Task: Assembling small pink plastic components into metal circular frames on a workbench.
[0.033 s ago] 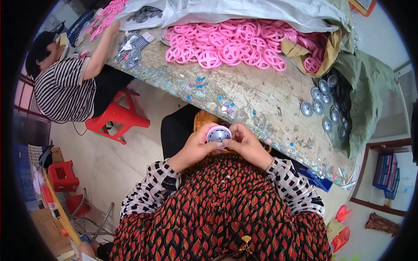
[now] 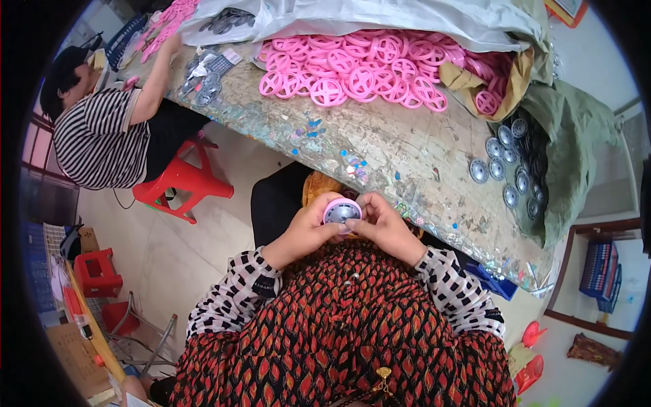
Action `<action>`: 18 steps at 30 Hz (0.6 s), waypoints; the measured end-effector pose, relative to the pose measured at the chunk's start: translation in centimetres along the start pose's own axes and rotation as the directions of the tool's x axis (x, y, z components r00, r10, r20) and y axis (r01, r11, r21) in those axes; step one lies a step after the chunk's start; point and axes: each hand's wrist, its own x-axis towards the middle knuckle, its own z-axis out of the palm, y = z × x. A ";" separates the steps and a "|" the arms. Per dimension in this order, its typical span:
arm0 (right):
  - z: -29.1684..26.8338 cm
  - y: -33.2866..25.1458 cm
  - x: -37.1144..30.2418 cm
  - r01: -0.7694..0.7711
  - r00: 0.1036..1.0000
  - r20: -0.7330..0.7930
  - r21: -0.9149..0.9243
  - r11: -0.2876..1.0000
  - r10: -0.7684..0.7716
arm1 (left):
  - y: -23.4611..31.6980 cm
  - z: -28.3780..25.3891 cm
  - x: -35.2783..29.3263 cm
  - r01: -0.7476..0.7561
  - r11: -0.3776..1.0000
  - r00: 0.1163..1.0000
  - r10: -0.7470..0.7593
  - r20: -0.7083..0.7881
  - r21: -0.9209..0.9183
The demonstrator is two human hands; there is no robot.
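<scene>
Close in front of my body, just off the table's near edge, I hold a small toy wheel (image 2: 342, 211). It has a pink outer ring with a silver-grey hub disc set inside it. My left hand (image 2: 306, 227) wraps round its left side, with the thumb along the lower rim. My right hand (image 2: 385, 227) grips the right side, and its thumb presses at the lower right of the disc. Fingers hide the underside of the wheel. Beyond my hands, a large heap of pink spoked rings (image 2: 359, 74) lies on the table.
Silver-grey discs (image 2: 502, 152) spill from a green sack (image 2: 576, 149) at the right of the worn table (image 2: 420, 149). A white sack (image 2: 380, 17) lies behind the rings. At the far left a co-worker in a striped shirt (image 2: 102, 146) sits on a red stool (image 2: 183, 180).
Very little differs: the wheel has tilted slightly between my fingers. Both hands keep the same hold.
</scene>
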 end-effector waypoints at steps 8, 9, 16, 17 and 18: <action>-0.3 0.9 -0.3 0.108 0.993 0.047 -0.703 0.703 -0.106 | 0.3 -2.0 0.2 0.030 0.878 0.975 -0.131 0.179 0.478; -0.9 1.8 -0.1 0.128 0.992 0.107 -0.795 0.594 -0.070 | 0.7 -3.0 0.6 -0.089 0.834 0.979 -0.029 0.203 0.544; -4.3 5.5 -0.3 -0.070 0.995 -0.038 -0.909 0.411 0.087 | 1.6 -9.3 4.7 -0.055 0.997 0.969 0.067 -0.240 0.059; -3.7 4.4 -0.5 -0.090 0.979 -0.004 -0.903 0.420 0.202 | 1.6 -10.1 4.9 -0.052 0.998 0.956 0.063 -0.286 0.045; -3.1 2.7 -0.7 0.035 0.991 0.095 -0.869 0.494 0.096 | 1.4 -11.0 5.5 -0.055 0.997 0.958 0.066 -0.278 0.047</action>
